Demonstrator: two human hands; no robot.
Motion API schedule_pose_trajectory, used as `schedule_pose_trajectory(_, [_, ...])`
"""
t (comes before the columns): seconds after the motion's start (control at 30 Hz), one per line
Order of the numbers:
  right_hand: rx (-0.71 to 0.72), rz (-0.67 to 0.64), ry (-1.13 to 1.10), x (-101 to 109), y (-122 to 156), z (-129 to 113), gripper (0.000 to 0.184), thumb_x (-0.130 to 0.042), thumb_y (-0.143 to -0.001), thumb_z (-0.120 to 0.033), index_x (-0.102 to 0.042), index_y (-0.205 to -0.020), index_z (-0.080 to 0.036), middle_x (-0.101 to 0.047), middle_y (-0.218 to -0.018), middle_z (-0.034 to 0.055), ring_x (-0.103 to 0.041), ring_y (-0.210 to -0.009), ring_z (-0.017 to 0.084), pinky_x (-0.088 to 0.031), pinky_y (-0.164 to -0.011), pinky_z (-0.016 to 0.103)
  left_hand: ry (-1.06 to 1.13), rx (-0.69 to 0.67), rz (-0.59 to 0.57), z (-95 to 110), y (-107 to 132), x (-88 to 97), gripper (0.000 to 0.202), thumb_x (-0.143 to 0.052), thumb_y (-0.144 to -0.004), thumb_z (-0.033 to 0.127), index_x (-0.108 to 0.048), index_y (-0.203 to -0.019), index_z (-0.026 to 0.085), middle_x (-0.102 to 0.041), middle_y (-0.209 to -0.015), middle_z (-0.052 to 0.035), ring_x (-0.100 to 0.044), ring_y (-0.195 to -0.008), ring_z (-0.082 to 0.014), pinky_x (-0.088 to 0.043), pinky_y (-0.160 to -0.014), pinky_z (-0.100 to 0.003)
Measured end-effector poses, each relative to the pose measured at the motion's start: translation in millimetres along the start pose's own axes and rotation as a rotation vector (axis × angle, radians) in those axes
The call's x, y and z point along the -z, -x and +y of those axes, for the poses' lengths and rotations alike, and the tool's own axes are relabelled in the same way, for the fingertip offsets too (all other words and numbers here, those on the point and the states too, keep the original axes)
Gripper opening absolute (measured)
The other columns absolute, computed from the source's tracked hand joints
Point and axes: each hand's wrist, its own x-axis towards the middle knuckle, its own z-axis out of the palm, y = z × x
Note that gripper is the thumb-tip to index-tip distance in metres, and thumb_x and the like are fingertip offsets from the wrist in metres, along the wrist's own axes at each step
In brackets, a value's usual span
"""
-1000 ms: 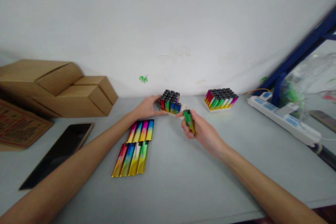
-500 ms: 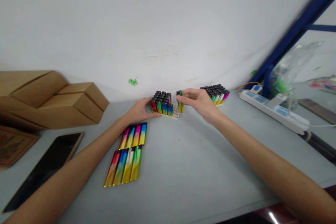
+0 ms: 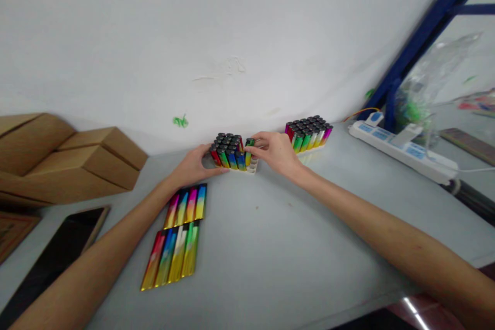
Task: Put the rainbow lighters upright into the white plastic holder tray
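Note:
My left hand (image 3: 193,167) is closed round the left end of a white tray (image 3: 253,167), thumb along its front edge. Black-topped lighters (image 3: 228,155) with bright metallic bodies stand upright in it, while holes show at its right end. Between the thumb and fingers of my right hand (image 3: 276,152) is a green and yellow lighter (image 3: 248,157), upright over that right end; whether its base sits in a hole I cannot tell. Two rows of flat-lying lighters (image 3: 189,250), fading from colour to gold, are on the grey table near my left forearm.
Another block of upright lighters (image 3: 309,136) stands behind my right hand, near the wall. A white power strip (image 3: 402,152) lies to the right. Cardboard boxes (image 3: 77,170) and a dark flat device (image 3: 58,252) are on the left.
My right hand has moved left with the green and yellow lighter, from beside the tray to over its holes. My left hand stays on the tray. The whole view has shifted slightly.

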Motion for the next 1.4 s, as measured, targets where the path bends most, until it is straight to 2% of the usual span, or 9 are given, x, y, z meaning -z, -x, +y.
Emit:
schedule_pose_trajectory(0.2, [0.003, -0.065, 0.064, -2.4, -1.1, -4.2, 0.021, -0.079, -0.092, -0.029, -0.078, -0.107, -0.015, -0.083, -0.097, 0.0124, -0.081, -0.095, 0.029, -0.063, -0.084, 0.038, -0.011, 0.016, 0.0, 1.1, 0.8, 0.7, 0.078, -0.08, -0.075, 0.07, -0.065, -0.131, 0.018, -0.074, -0.125, -0.0087, -0.069, -0.11, -0.0367, -0.054, -0.104, -0.048])
schedule_pose_trajectory(0.4, [0.049, -0.168, 0.058, 0.9, 2.1, -5.8, 0.028, -0.071, -0.088, -0.004, -0.076, -0.112, -0.019, -0.084, -0.103, 0.0087, -0.081, -0.1, 0.027, -0.063, -0.089, 0.038, 0.009, 0.014, 0.007, 3.0, -0.3, 0.0, 0.073, -0.08, -0.071, 0.071, -0.069, -0.12, 0.019, -0.075, -0.12, -0.0128, -0.07, -0.109, -0.0378, -0.055, -0.102, -0.052])
schedule_pose_trajectory(0.67, [0.088, -0.161, 0.117, 8.2, 4.2, -7.2, 0.025, -0.076, -0.085, -0.007, -0.073, -0.107, -0.019, -0.084, -0.097, 0.0063, -0.081, -0.095, 0.024, -0.062, -0.09, 0.037, -0.004, 0.017, 0.033, 2.6, 0.4, -1.6, 0.081, -0.08, -0.07, 0.072, -0.067, -0.126, 0.015, -0.075, -0.121, -0.0135, -0.069, -0.112, -0.0377, -0.053, -0.106, -0.051])
schedule_pose_trajectory(0.87, [0.125, -0.261, 0.2, 6.4, 3.4, -12.9, 0.024, -0.074, -0.086, -0.005, -0.073, -0.104, -0.019, -0.084, -0.094, 0.0037, -0.082, -0.093, 0.022, -0.061, -0.084, 0.03, 0.006, -0.006, 0.02, 0.6, -0.5, -2.0, 0.082, -0.078, -0.071, 0.074, -0.068, -0.127, 0.014, -0.075, -0.122, -0.0136, -0.07, -0.111, -0.0371, -0.053, -0.107, -0.05])
schedule_pose_trajectory(1.07, [0.164, -0.279, 0.257, 2.4, 5.1, -6.0, 0.019, -0.072, -0.089, -0.008, -0.074, -0.104, -0.019, -0.083, -0.095, 0.0044, -0.081, -0.092, 0.023, -0.06, -0.082, 0.03, -0.004, -0.031, 0.034, -3.2, -0.1, -3.4, 0.081, -0.08, -0.072, 0.071, -0.068, -0.13, 0.015, -0.075, -0.123, -0.0121, -0.07, -0.11, -0.036, -0.053, -0.105, -0.049])
schedule_pose_trajectory(1.17, [0.191, -0.227, 0.258, 6.1, 13.6, 0.4, 0.023, -0.075, -0.09, -0.014, -0.071, -0.113, -0.018, -0.082, -0.102, 0.0063, -0.079, -0.097, 0.023, -0.059, -0.087, 0.033, -0.009, -0.056, 0.036, -4.5, 0.0, -4.0, 0.08, -0.08, -0.074, 0.07, -0.068, -0.131, 0.014, -0.074, -0.124, -0.0118, -0.07, -0.109, -0.0356, -0.053, -0.104, -0.048])
schedule_pose_trajectory(1.23, [0.212, -0.096, 0.288, 8.1, 24.3, -3.4, 0.024, -0.075, -0.091, -0.017, -0.067, -0.113, -0.016, -0.079, -0.105, 0.0089, -0.076, -0.099, 0.024, -0.057, -0.089, 0.036, -0.005, -0.067, 0.039, -5.5, -0.4, -4.5, 0.081, -0.08, -0.074, 0.069, -0.068, -0.131, 0.014, -0.074, -0.125, -0.0123, -0.07, -0.11, -0.0356, -0.053, -0.104, -0.047])
schedule_pose_trajectory(1.33, [0.304, 0.043, 0.317, 2.3, 47.9, -26.0, 0.007, -0.068, -0.098, -0.02, -0.063, -0.102, -0.016, -0.072, -0.096, 0.0082, -0.07, -0.089, 0.022, -0.056, -0.083, 0.036, 0.023, -0.077, 0.033, -8.0, -1.9, -5.4, 0.081, -0.081, -0.072, 0.07, -0.069, -0.131, 0.015, -0.074, -0.126, -0.0124, -0.069, -0.112, -0.0352, -0.053, -0.104, -0.046])
schedule_pose_trajectory(1.4, [0.411, -0.012, 0.279, -11.7, 66.0, -47.4, 0.007, -0.06, -0.103, -0.022, -0.063, -0.099, -0.017, -0.068, -0.097, 0.0085, -0.067, -0.09, 0.021, -0.055, -0.085, 0.035, 0.055, -0.082, 0.027, -10.2, -3.2, -5.8, 0.083, -0.082, -0.071, 0.071, -0.069, -0.132, 0.015, -0.075, -0.127, -0.0122, -0.069, -0.113, -0.035, -0.053, -0.105, -0.045])
